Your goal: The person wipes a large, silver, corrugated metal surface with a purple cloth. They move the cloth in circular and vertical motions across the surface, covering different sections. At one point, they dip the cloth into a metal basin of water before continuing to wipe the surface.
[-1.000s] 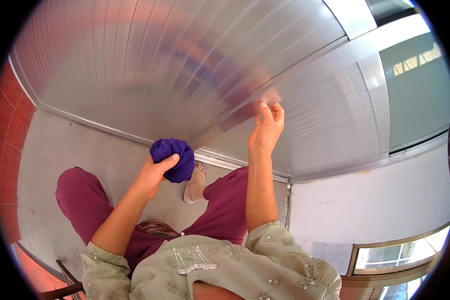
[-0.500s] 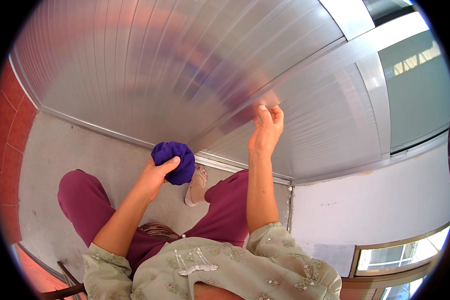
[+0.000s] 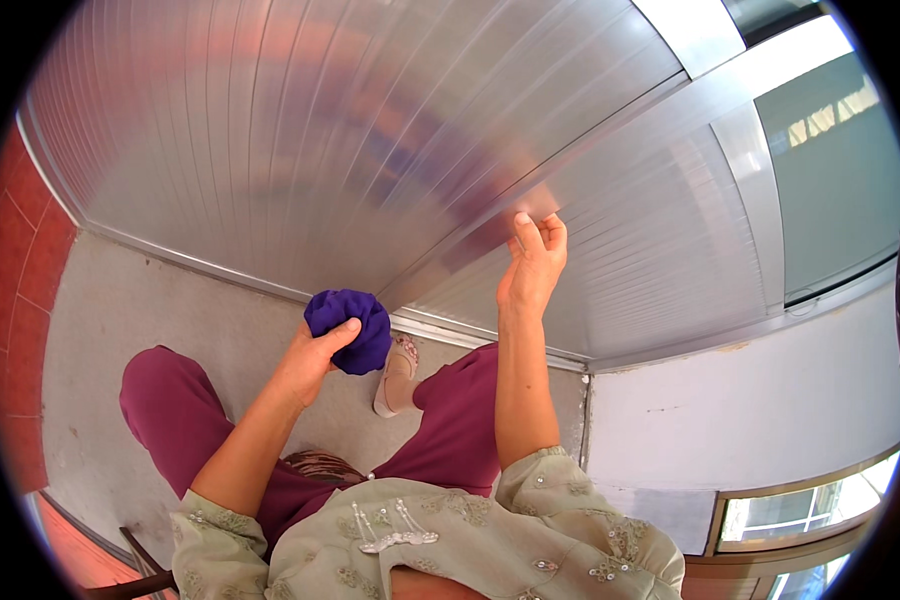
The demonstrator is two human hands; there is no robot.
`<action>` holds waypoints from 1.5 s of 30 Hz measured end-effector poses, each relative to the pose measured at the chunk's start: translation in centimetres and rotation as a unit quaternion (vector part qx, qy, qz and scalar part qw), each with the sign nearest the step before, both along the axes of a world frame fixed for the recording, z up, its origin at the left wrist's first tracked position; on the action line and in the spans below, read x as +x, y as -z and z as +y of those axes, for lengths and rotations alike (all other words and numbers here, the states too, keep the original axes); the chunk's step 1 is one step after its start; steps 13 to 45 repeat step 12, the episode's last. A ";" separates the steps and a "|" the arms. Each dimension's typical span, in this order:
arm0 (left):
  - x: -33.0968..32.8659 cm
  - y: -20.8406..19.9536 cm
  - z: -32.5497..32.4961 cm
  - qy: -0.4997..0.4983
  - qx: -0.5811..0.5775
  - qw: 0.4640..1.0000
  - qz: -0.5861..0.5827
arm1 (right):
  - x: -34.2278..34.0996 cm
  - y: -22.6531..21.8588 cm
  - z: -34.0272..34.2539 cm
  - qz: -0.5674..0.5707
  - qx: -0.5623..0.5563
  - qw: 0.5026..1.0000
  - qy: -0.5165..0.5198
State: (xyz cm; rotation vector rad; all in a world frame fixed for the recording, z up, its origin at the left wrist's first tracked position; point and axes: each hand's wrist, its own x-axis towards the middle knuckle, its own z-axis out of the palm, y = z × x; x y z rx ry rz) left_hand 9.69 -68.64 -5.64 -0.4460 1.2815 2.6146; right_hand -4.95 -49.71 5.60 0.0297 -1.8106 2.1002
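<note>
My left hand [image 3: 315,352] grips a bunched purple cloth [image 3: 351,327], held low in front of a ribbed translucent sliding panel [image 3: 300,150]. My right hand [image 3: 533,265] is raised higher, its fingertips on the metal edge [image 3: 500,235] where that panel meets a second ribbed panel [image 3: 660,240]. Both forearms come up from the lower edge, with pale green embroidered sleeves.
A metal bottom track [image 3: 220,268] runs along the grey concrete floor [image 3: 130,330]. Maroon trousers and a sandalled foot [image 3: 397,375] stand close to the track. Red tiles [image 3: 15,300] are at the left, a white wall [image 3: 740,410] and a window frame at the right.
Both hands stay almost where they were. The cloth hand has shifted slightly lower and the right hand's fingers have curled a little against the panel edge.
</note>
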 end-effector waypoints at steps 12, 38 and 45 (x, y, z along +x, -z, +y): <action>-1.5 2.0 0.5 -0.020 -0.041 0.996 0.078 | -1.5 0.7 2.0 0.013 -0.100 0.994 -0.042; -1.5 2.0 0.5 -0.020 -0.041 0.996 0.078 | -1.5 0.7 2.0 0.013 -0.100 0.994 -0.042; -1.5 2.0 0.5 -0.020 -0.041 0.996 0.078 | -1.5 0.7 2.0 0.013 -0.100 0.994 -0.042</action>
